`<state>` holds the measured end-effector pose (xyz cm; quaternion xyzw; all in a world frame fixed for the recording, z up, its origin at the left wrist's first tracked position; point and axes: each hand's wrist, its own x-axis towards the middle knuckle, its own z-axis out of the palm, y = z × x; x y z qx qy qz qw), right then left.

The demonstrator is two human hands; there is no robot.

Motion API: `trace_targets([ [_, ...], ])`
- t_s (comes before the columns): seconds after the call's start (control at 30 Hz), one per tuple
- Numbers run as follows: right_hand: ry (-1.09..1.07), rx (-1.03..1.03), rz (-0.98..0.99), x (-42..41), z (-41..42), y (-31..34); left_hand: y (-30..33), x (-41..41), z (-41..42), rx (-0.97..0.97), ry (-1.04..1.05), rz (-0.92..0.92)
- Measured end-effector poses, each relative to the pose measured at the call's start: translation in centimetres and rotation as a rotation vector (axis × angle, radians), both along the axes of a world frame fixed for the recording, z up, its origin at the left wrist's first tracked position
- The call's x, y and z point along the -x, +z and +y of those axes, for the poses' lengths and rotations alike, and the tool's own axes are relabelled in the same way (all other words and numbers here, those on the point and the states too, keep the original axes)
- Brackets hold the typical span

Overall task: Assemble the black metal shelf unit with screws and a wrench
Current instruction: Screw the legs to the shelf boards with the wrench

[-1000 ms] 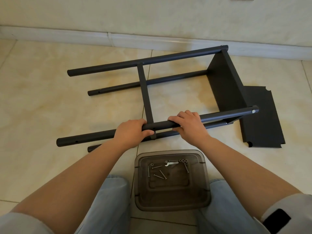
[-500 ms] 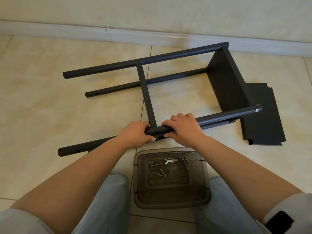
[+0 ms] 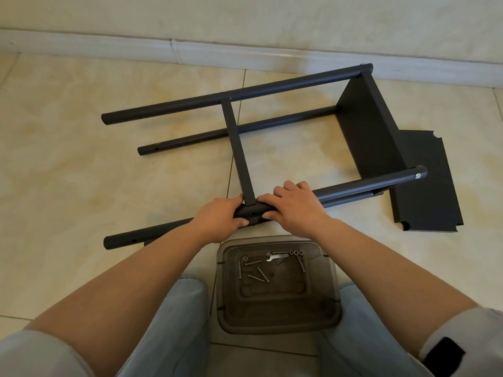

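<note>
The black metal shelf unit (image 3: 367,126) lies on its side on the tiled floor, its tube legs pointing left. A flat crossbar (image 3: 238,148) runs from the far upper leg to the near upper leg (image 3: 359,186). My left hand (image 3: 217,219) and my right hand (image 3: 295,208) both grip that near leg, one on each side of the crossbar joint. A silver screw head (image 3: 417,175) shows at the leg's right end. The small wrench (image 3: 276,257) and several long screws (image 3: 258,276) lie in a brown plastic tray (image 3: 277,317) between my knees.
A loose black shelf panel (image 3: 427,191) lies flat on the floor at the right, partly under the unit. The white skirting board (image 3: 245,57) and wall run along the back. My knees in light jeans flank the tray.
Both hands have slid closer together along the near leg, up to the crossbar joint. The near leg now sits lower and nearer the tray.
</note>
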<state>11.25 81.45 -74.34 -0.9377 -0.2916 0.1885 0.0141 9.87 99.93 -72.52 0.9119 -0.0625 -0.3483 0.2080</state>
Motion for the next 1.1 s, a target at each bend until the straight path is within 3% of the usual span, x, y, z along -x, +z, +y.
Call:
trace_targets([
  [0.27,0.009,0.014,0.041,-0.9,-0.5,0.2,-0.7,0.4,-0.1,0.070,0.016,-0.146],
  [0.37,-0.006,-0.128,-0.147,0.2,-0.8,0.2,-1.2,0.5,-0.1,0.034,-0.056,-0.233],
  [0.47,0.159,-0.337,-0.324,2.7,-0.7,0.3,-1.9,0.5,0.1,-0.084,-0.204,-0.279],
  [0.57,0.362,-0.353,-0.022,6.0,0.0,-0.7,-2.5,0.4,0.7,-0.215,-0.286,-0.348],
  [0.63,0.371,-0.243,0.211,8.0,0.4,-2.3,-2.7,0.2,1.1,-0.263,-0.321,-0.392],
  [0.7,0.291,-0.131,0.313,9.1,0.8,-4.0,-2.8,0.1,1.3,-0.272,-0.326,-0.407],
  [0.87,0.117,0.014,0.322,8.6,2.0,-7.4,-3.3,0.1,1.4,-0.261,-0.315,-0.429],
  [1.1,0.089,0.145,0.316,8.8,5.0,-9.3,-3.6,0.1,1.5,-0.228,-0.306,-0.424],
])
